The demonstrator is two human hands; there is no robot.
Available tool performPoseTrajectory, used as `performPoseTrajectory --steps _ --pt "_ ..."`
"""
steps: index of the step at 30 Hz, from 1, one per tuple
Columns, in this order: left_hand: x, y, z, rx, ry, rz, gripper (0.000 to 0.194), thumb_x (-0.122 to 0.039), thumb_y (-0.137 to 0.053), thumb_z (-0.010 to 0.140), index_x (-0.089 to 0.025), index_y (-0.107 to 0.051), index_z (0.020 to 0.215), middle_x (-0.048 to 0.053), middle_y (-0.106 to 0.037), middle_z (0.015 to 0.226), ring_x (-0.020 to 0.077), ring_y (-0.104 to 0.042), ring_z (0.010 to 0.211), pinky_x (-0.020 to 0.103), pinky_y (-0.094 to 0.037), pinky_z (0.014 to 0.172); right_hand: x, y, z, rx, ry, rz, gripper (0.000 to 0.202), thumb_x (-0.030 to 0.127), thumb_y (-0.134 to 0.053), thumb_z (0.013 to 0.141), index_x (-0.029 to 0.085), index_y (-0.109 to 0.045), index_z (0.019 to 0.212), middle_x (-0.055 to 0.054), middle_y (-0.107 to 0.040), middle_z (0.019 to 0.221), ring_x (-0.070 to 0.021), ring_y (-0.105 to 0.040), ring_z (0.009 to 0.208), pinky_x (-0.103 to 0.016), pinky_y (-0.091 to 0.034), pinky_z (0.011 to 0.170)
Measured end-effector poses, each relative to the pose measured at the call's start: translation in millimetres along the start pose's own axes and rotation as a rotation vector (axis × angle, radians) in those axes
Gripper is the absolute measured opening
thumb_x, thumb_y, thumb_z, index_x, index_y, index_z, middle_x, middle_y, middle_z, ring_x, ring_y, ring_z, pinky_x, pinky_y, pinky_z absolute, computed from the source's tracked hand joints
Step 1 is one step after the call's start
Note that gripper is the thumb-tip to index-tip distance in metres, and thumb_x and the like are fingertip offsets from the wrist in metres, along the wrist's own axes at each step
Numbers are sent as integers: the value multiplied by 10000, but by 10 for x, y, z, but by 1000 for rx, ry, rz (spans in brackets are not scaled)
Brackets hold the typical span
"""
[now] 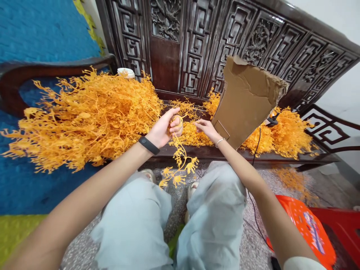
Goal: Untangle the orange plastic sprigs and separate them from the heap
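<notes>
My left hand (165, 127), with a black band at the wrist, is closed around the stem of an orange plastic sprig (182, 162). The sprig's leafy branches dangle below the fist, over the gap between my knees. A little to the right, my right hand (208, 131) has thumb and fingertips pinched together; whatever is between them is too small to make out. Behind and beneath both hands, small orange pieces (194, 135) lie heaped on the dark wooden bench (157, 153). A large pile of orange sprigs (92, 116) spreads to the left of my left hand.
A brown cardboard piece (244, 101) stands upright right of my right hand. Beyond it are more orange heaps (292, 131), a black device (272, 120) and a hanging cable (256, 146). A white tub (126, 72) sits behind the left pile. A red-orange stool (306, 228) stands lower right.
</notes>
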State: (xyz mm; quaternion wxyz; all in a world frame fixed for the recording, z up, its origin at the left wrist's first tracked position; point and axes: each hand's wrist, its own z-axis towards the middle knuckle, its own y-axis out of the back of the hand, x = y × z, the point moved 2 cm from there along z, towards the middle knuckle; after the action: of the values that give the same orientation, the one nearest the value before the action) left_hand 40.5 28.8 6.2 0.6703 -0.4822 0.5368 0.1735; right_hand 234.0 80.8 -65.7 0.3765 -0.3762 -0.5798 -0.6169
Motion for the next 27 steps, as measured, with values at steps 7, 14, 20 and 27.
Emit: performPoseTrajectory --steps 7,14,20,27 --pt "42 29 -17 -14 -13 109 409 -384 -453 845 -171 -407 498 -31 -351 433 62 -378 413 194 -330 435 -395 268 205 -320 -120 -371 152 210 -577 744 117 -664 827 -72 -648 742 -165 -597 691 -279 -458 701" --pt "51 48 -22 -36 21 144 351 -362 -484 824 -169 -437 534 -25 -386 487 63 -406 443 191 -355 453 -491 340 219 -338 -143 -613 222 133 -567 726 152 -636 936 -112 -665 904 -201 -598 829 -294 -446 757" --pt "43 32 -31 -74 10 131 339 -362 -495 818 -170 -448 543 -20 -398 502 65 -412 449 190 -357 452 -534 176 322 -144 -64 -645 264 73 -496 760 118 -670 953 -109 -689 936 -173 -610 857 -261 -440 818" --pt "39 43 -34 -78 7 143 332 -359 -491 820 -167 -455 553 -14 -415 502 71 -420 453 197 -349 451 -593 87 345 46 18 -608 290 116 -599 724 119 -670 1005 -108 -667 1077 -186 -608 956 -284 -445 895"
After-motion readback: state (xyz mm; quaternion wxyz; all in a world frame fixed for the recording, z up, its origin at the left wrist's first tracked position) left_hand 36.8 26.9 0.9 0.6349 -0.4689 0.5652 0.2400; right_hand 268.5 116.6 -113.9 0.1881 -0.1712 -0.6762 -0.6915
